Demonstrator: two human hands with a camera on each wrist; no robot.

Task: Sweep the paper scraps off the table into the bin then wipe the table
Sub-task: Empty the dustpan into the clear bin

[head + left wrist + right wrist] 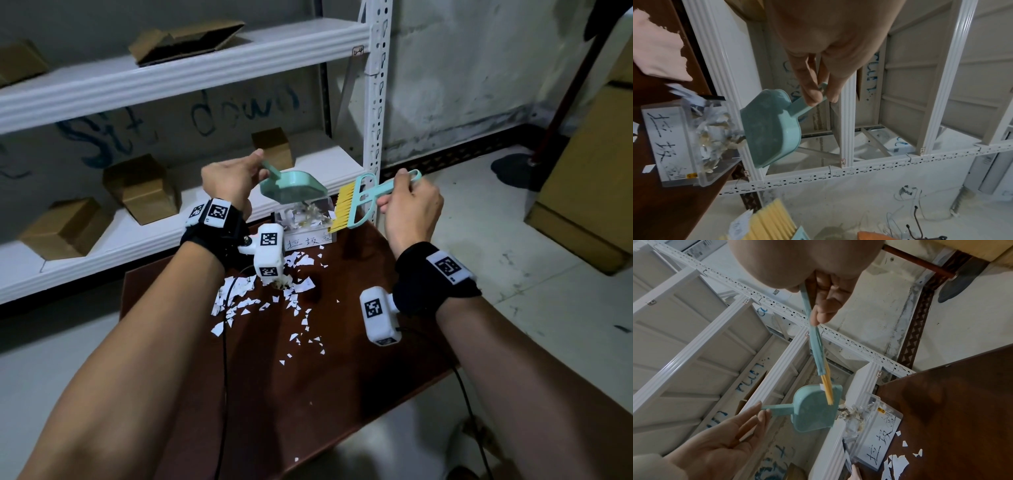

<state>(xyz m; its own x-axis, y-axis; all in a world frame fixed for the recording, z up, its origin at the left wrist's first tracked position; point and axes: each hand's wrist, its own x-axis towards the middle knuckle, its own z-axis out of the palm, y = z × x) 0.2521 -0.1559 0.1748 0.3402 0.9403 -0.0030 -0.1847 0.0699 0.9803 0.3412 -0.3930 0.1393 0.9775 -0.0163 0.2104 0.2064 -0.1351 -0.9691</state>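
**Hidden and cut off around the bin**

The tilted dustpan (pixel 291 188) covers part of the clear bin's (pixel 310 224) opening. Beside the bin, the brush (pixel 764 224) is cut by the left-wrist picture's bottom edge. The bin's handwritten label (pixel 306 244) is too small to read.

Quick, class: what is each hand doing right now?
Left hand: pinches the dustpan handle, tipping it over the bin.
Right hand: grips the brush handle.
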